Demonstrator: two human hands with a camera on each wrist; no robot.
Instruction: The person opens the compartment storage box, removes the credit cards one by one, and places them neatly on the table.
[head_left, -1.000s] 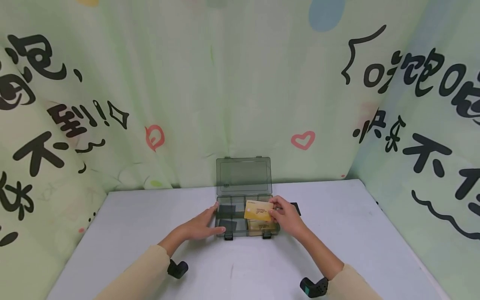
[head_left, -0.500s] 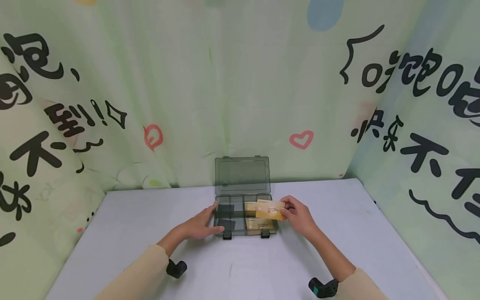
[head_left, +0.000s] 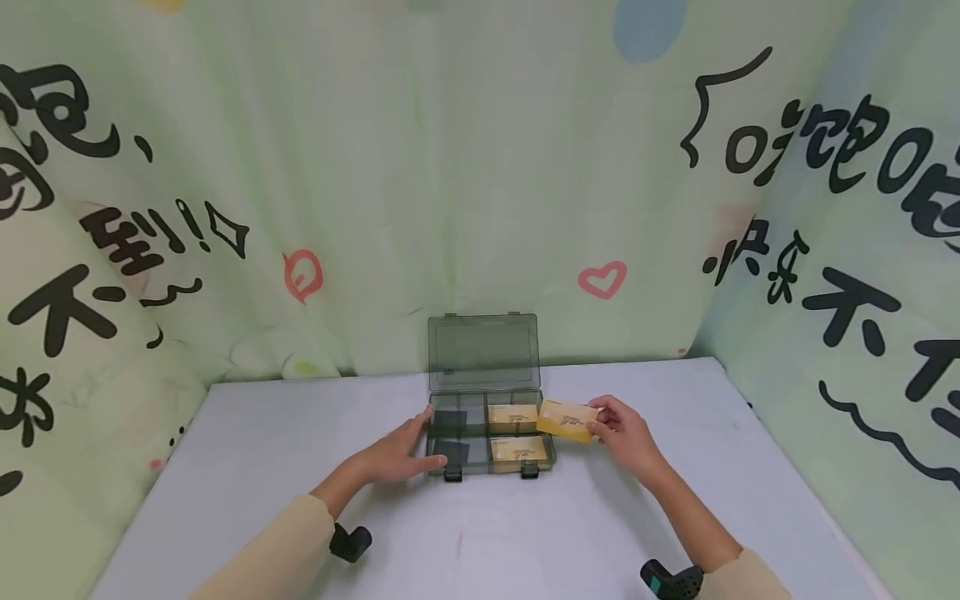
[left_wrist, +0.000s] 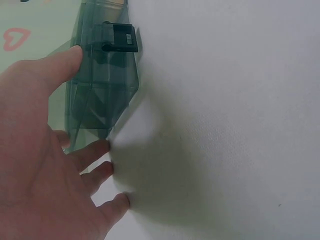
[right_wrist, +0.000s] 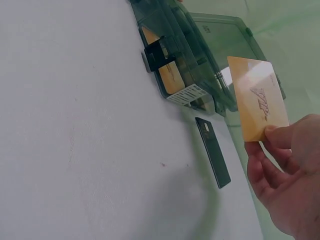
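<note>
My right hand (head_left: 628, 437) pinches a gold card (right_wrist: 259, 97) marked VIP between thumb and fingers. It holds the card just right of a translucent grey-green compartment box (head_left: 480, 468), overlapping the box's right edge in the head view. My left hand (head_left: 392, 457) rests against the box's left side, fingers spread, thumb (left_wrist: 67, 65) at the front rim. The box lid (head_left: 483, 352) stands raised at the back. Gold cards lie in the back right compartment (head_left: 513, 415) and the front right one (head_left: 519, 451). Dark cards (head_left: 450, 421) lie in the left compartments.
A dark card (right_wrist: 214, 154) with a chip-like mark lies on the white table beside the box, hidden behind the right hand in the head view. Two black latches (head_left: 529, 472) hang at the box's front. A printed curtain (head_left: 375, 208) stands behind the table.
The gold card in my right hand has moved right, from over the back right compartment to the box's right edge, uncovering the gold cards there. My left hand stays at the box.
</note>
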